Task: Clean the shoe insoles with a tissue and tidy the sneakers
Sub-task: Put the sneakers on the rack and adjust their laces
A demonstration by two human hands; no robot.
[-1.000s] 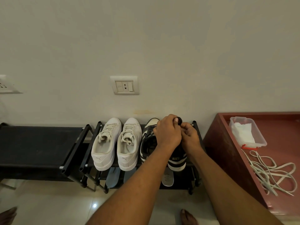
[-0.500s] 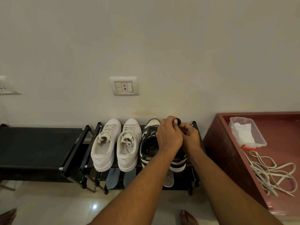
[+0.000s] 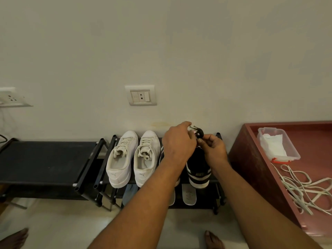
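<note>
Two white sneakers [image 3: 119,159] [image 3: 147,157] stand side by side on the top shelf of a black shoe rack [image 3: 86,169]. To their right stand two black-and-white sneakers; the right one [image 3: 198,173] shows its striped heel, and my left forearm mostly hides the left one. My left hand [image 3: 179,142] pinches a pale lace end [image 3: 192,127] at the top of the right sneaker's black tongue [image 3: 199,132]. From the right side, my right hand [image 3: 213,148] pinches that tongue. Insoles lie on the lower shelf: a blue one [image 3: 129,192] and a white one [image 3: 188,194].
A red table [image 3: 251,169] stands at the right with a clear plastic box [image 3: 291,150] holding white tissue [image 3: 272,144] and loose white laces [image 3: 303,191]. A black bench [image 3: 41,162] adjoins the rack on the left. A bare foot [image 3: 213,239] stands on the tiled floor.
Both hands have lifted slightly above the right black sneaker. The black tongue is raised higher, and pale lace ends now show at my left fingertips.
</note>
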